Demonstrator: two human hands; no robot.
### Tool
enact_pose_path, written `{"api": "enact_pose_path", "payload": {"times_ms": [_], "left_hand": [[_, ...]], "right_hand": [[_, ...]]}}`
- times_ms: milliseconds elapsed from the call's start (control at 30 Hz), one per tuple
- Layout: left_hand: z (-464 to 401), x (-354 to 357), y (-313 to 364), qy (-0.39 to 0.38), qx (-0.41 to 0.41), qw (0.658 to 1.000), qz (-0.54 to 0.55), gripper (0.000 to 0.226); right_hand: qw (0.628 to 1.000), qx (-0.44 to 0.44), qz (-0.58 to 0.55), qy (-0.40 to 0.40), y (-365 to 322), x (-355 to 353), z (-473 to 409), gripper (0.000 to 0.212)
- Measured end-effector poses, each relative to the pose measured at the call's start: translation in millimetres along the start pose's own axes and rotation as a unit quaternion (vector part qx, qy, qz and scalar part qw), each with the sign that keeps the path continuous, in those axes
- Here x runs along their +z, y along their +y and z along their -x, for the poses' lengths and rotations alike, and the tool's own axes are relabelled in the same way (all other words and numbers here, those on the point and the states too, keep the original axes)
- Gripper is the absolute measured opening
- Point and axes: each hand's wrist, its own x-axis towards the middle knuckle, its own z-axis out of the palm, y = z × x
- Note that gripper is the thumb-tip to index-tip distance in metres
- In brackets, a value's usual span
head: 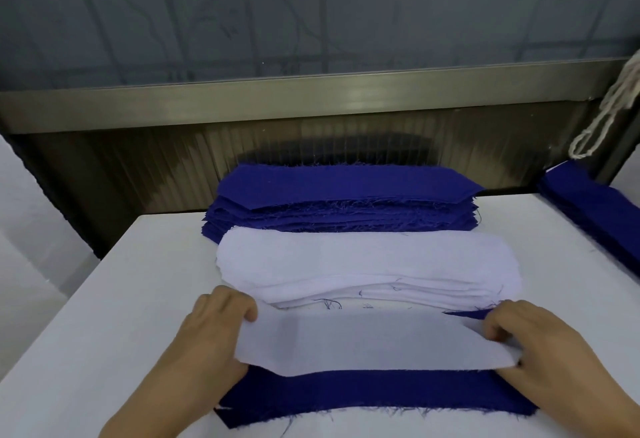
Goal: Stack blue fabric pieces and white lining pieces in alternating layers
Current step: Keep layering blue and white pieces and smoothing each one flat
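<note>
Two hands hold one white lining [374, 340] by its ends over the blue piece [363, 394] nearest the person — left hand [211, 330] gripping the left end with curled fingers, right hand [530, 340] pinching the right. The lining covers the blue piece's far part; a blue strip shows along the near edge. Behind lie the lining pile [367, 264] and the blue pile [346, 195] (a further blue stack [595, 209] sits at right). The lining looks limp — uneven tension could set it down skewed or creased, spoiling the layers' alignment.
</note>
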Motion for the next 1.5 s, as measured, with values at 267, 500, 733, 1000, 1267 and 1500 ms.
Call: {"api": "enact_pose_path", "payload": {"times_ms": [267,500,733,1000,1267,1500], "left_hand": [[0.6,-12.8,8.6,0.023,-0.015,0.999,-0.028,0.046],[2.5,-13.5,7.3,-0.087,0.005,0.991,-0.099,0.045],[0.1,-13.3,2.3,-0.038,-0.024,0.997,-0.066,0.045],[-5.1,-10.2,1.5,0.044,-0.02,0.998,-0.048,0.042],[-0.9,-11.3,-11.9,-0.104,-0.048,0.993,0.008,0.036],[5.8,-24.3,0.3,-0.095,0.021,0.99,0.106,0.045]], "right_hand": [[0.992,-0.065,0.066,0.082,13.5,0.9,-3.4,0.031],[0.994,-0.08,0.07,0.011,11.6,5.6,-3.5,0.062],[0.996,-0.079,0.047,0.008,11.2,-2.6,7.9,0.038],[0.99,-0.067,0.092,0.077,7.6,-6.3,9.7,0.047],[0.993,-0.104,0.057,0.015,8.4,-3.0,9.8,0.041],[0.996,-0.085,0.038,0.005,10.4,-2.6,9.4,0.038]]}}
